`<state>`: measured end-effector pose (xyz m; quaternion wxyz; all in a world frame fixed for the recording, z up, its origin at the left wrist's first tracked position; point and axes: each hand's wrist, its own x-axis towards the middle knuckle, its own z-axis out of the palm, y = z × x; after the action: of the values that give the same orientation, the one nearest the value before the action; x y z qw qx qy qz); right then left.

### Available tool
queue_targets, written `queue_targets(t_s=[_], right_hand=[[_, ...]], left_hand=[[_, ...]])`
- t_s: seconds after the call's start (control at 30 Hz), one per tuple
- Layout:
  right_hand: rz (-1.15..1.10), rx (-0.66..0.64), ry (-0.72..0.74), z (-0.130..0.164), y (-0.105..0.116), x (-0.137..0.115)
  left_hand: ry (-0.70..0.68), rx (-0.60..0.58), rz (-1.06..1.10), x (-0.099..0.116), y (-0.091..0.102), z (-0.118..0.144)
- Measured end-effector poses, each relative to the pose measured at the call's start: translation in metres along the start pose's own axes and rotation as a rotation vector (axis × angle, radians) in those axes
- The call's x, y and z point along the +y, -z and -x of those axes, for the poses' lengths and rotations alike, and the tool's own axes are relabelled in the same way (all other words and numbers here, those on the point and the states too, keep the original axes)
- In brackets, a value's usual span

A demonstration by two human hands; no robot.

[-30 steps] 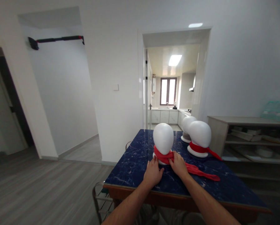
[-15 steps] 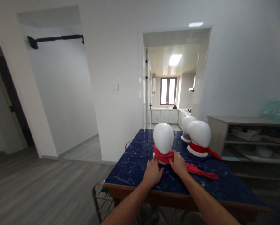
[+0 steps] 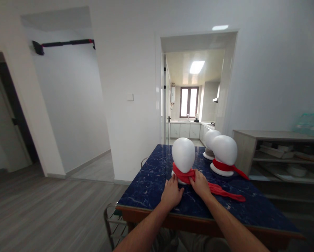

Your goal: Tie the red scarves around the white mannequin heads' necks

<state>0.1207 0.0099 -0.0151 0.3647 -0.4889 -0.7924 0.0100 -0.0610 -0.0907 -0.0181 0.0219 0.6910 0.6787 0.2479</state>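
Observation:
A white mannequin head [image 3: 183,154] stands upright on the table, with a red scarf [image 3: 181,173] wrapped round its neck. My right hand [image 3: 200,184] is closed on the scarf at the right side of the neck. From under that hand, a loose end of the scarf trails right across the tabletop. At the left front of the head's base, my left hand [image 3: 172,192] rests with its thumb apart and its fingertips against the base and the scarf's lower edge. Those fingertips are partly hidden from me.
The blue marbled table [image 3: 146,189] has a wooden edge. At its back right stand another mannequin head [image 3: 225,150] with a red scarf and a third head [image 3: 210,138] partly behind it. A shelf unit [image 3: 277,134] is on the right, a metal rack [image 3: 114,222] at lower left.

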Motion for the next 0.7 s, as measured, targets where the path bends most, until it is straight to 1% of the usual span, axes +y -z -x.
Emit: queue_targets(t_s=[0.3,0.7], right_hand=[[0.016,0.001,0.000,0.0004,0.0016,-0.0008],[0.001,0.003,0.006,0.0017,0.0037,-0.0026]], left_hand=[[0.013,-0.017,0.002,0.0026,0.0032,0.0011],[0.016,-0.018,-0.003,0.0021,0.0019,0.0004]])
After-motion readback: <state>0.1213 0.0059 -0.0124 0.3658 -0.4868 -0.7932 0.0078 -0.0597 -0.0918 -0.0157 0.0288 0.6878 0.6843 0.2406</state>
